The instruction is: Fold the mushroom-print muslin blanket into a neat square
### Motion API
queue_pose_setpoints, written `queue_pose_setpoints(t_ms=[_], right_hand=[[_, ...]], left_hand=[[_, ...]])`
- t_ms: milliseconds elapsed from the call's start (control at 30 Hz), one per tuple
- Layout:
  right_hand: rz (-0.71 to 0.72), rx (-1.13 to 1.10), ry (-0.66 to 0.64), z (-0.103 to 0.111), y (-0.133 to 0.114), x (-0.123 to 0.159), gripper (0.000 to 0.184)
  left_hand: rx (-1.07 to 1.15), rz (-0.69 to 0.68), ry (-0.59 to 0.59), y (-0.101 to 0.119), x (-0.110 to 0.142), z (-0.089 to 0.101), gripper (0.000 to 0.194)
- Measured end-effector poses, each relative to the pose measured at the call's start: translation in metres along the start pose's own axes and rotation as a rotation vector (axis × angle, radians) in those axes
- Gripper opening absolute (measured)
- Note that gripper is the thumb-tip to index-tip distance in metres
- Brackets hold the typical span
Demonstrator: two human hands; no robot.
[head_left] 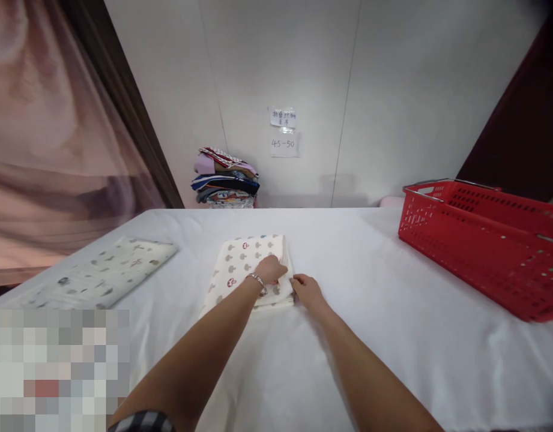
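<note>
A cream cloth (240, 259) printed with grey and red mushrooms lies folded in layers near the middle of the table. My left hand (270, 270), with a bracelet at the wrist, is closed on the cloth near its right side, and its fingertips are partly hidden. Just to the right, my right hand (308, 289) pinches the cloth's near right edge between thumb and fingers. Some layers are lifted slightly between the two hands.
On the left lies another folded cloth (118, 264) with a leaf-like print. A red plastic basket (474, 240) with metal handles stands at the right. Behind the white-covered table (348, 240) rises a pile of folded fabrics (226, 183). Paper notes (284, 144) hang on the wall.
</note>
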State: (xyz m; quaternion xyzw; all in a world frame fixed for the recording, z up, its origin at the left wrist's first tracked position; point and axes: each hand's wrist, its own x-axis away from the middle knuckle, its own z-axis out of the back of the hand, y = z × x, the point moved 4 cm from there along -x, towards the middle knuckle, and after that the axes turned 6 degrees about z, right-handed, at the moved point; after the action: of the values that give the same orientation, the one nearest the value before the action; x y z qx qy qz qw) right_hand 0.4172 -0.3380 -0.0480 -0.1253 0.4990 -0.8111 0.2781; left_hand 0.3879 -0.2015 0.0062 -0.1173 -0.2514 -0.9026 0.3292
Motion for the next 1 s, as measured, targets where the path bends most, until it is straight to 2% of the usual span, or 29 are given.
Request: queue_pose_setpoints(t_ms=[100,233,367,500,600,800,900,1000], right_hand=[[0.026,-0.023,0.011,-0.001,0.002,-0.001,0.026],[0.093,-0.094,0.07,-0.006,0.007,-0.004,0.033],[0.172,-0.115,0.063,-0.01,0.006,-0.006,0.033],[0.201,-0.113,0.043,-0.009,0.001,-0.004,0.033],[0.227,-0.112,0.033,-0.007,-0.002,-0.003,0.033],[0.1,-0.142,0.097,-0.001,0.003,-0.004,0.027],[0.09,-0.201,0.012,-0.005,0.001,-0.004,0.027],[0.083,-0.317,-0.045,-0.01,-0.002,-0.003,0.028]], left_hand=[[0.039,0.012,0.017,-0.003,-0.003,-0.002,0.016],[0.076,0.007,0.032,-0.006,-0.003,-0.002,0.017],[0.112,0.02,0.012,-0.006,-0.002,-0.003,0.022],[0.11,0.013,0.021,-0.003,-0.002,-0.004,0.035],[0.069,0.014,0.061,-0.001,0.0,-0.003,0.03],[-0.033,0.028,0.165,0.005,0.013,0.006,0.027],[-0.082,0.007,0.214,0.008,0.017,0.008,0.028],[-0.09,0.015,0.188,0.007,0.017,0.004,0.028]])
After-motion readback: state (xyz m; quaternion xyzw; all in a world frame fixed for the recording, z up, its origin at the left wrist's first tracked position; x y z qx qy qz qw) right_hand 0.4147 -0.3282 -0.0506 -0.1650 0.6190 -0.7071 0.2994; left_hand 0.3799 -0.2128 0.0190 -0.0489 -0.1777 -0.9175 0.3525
